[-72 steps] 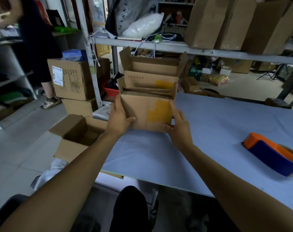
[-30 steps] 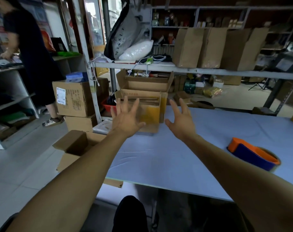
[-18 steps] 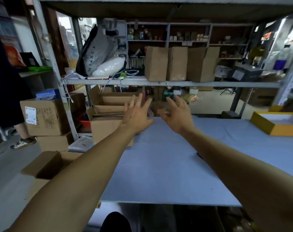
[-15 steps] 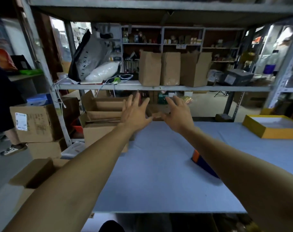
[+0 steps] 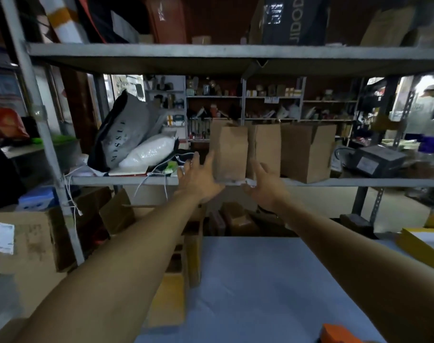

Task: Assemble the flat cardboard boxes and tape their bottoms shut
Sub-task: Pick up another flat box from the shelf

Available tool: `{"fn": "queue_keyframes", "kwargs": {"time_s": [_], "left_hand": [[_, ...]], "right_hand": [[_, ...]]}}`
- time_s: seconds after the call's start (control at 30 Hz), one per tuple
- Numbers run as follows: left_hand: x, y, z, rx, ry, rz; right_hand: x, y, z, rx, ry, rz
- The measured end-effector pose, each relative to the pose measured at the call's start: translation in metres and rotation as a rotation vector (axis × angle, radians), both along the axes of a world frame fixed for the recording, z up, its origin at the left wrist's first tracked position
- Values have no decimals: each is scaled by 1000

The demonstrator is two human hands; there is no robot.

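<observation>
Spanning the view, a grey metal shelf carries upright bundles of flat brown cardboard boxes, a grey bag and a white pouch beside them. Both arms now reach higher: left hand and right hand, fingers spread, flank the leftmost bundle above the blue table.
</observation>
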State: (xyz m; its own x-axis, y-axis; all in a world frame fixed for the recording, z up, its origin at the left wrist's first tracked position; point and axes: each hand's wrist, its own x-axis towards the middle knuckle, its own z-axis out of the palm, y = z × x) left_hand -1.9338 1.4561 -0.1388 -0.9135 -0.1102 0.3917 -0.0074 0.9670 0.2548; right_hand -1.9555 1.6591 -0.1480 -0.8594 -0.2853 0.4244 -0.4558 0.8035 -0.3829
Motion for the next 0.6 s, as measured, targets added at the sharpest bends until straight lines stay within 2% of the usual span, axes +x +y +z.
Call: {"fn": "queue_keyframes", "kwargs": {"time_s": [0.17, 0.3, 0.43, 0.6], "left_hand": [[-73, 1, 10, 249, -78, 43], [-110, 0, 8, 414, -123, -18], [-124, -1, 9, 525, -207, -159], [-121, 5, -2, 830, -188, -285]], "right_hand": [[-69, -26, -1, -143, 27, 21], [-108, -36, -9, -81, 40, 5], [-126, -42, -16, -109, 27, 4], [-117, -50, -15, -187, 79, 10]]}}
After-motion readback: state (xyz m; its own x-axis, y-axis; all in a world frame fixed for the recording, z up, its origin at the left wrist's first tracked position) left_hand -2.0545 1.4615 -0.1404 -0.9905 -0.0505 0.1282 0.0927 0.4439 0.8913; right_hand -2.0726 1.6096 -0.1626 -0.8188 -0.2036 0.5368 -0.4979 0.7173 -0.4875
